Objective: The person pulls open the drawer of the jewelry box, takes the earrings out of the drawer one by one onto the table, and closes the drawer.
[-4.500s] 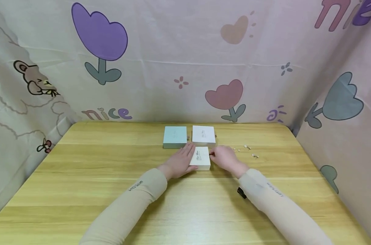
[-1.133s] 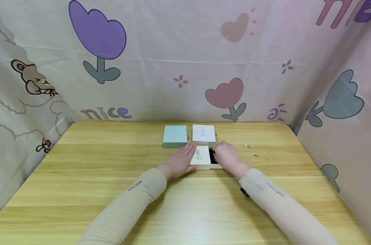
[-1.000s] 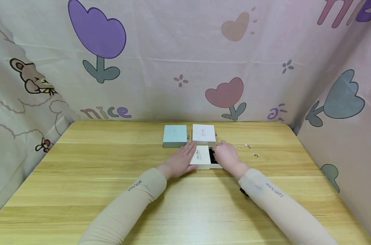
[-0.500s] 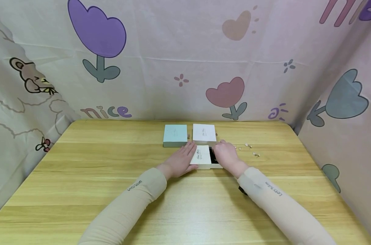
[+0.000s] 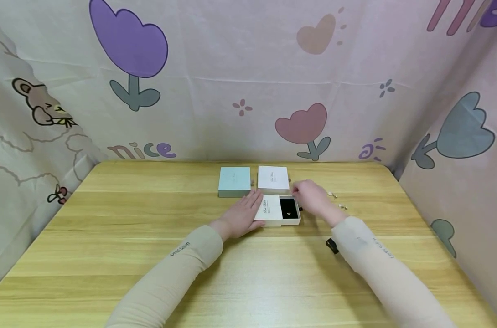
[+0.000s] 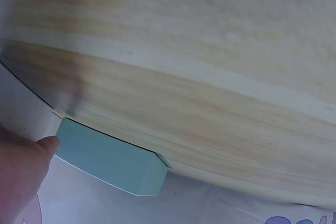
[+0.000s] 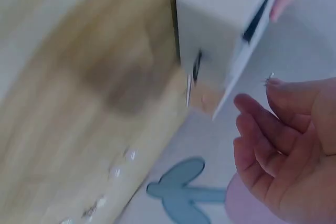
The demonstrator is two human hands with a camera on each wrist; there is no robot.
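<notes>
My left hand (image 5: 240, 214) lies with straight fingers over the left part of a cream sliding jewellery box (image 5: 270, 207). The box's drawer (image 5: 290, 222) stands partly out to the right, its black lining showing. A small star-like earring (image 5: 288, 213) sits on that lining. Just right of the drawer, my right hand (image 5: 312, 196) is raised with curled fingers. In the right wrist view a tiny silver earring (image 7: 270, 78) shows at the thumb tip, pinched there. The other fingers curl loosely below it. A dark pull tab (image 5: 300, 209) sticks out of the drawer's front.
A light blue box (image 5: 234, 181) and a white box (image 5: 273, 178) stand side by side behind the cream one. Several small earrings lie on the wooden table (image 5: 150, 255) at right, such as one earring (image 5: 343, 207). A black wrist camera (image 5: 332, 246) hangs under the right sleeve.
The cream box's drawer, first shut, has been pulled out to the right. My right hand has just lifted out of it and moved right, uncovering the lining. The left hand has stayed put.
</notes>
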